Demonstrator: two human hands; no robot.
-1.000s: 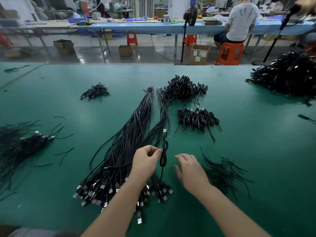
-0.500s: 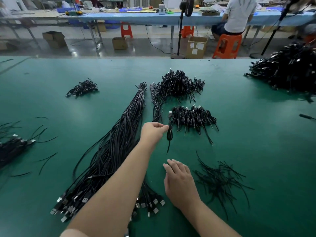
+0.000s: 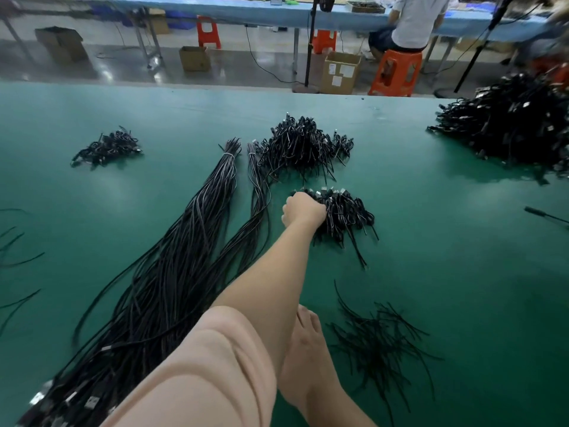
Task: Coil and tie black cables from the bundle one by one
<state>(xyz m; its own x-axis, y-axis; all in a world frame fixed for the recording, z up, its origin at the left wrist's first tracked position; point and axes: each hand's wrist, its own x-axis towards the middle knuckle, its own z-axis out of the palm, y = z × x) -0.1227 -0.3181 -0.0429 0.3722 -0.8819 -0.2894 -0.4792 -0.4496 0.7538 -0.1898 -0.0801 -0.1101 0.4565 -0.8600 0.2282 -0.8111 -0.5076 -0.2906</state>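
A long bundle of straight black cables (image 3: 184,257) lies on the green table (image 3: 446,241), its plugs toward me at the lower left. My left hand (image 3: 303,209) reaches far forward, fingers curled, against the left edge of a small pile of coiled cables (image 3: 348,211). The coiled cable it carries cannot be told apart from that pile. My right hand (image 3: 308,349) rests flat on the table near me, fingers straight, partly hidden under my left arm. Loose black ties (image 3: 378,343) lie just to its right.
A larger heap of coiled cables (image 3: 301,146) sits behind the small pile. Another small heap (image 3: 106,147) lies at the far left, and a big one (image 3: 517,124) at the far right. A person on an orange stool (image 3: 395,72) sits beyond the table's far edge.
My left hand has carried the coiled cable forward from near me to the small coiled pile. My right hand stayed low on the table and now lies under my left arm.
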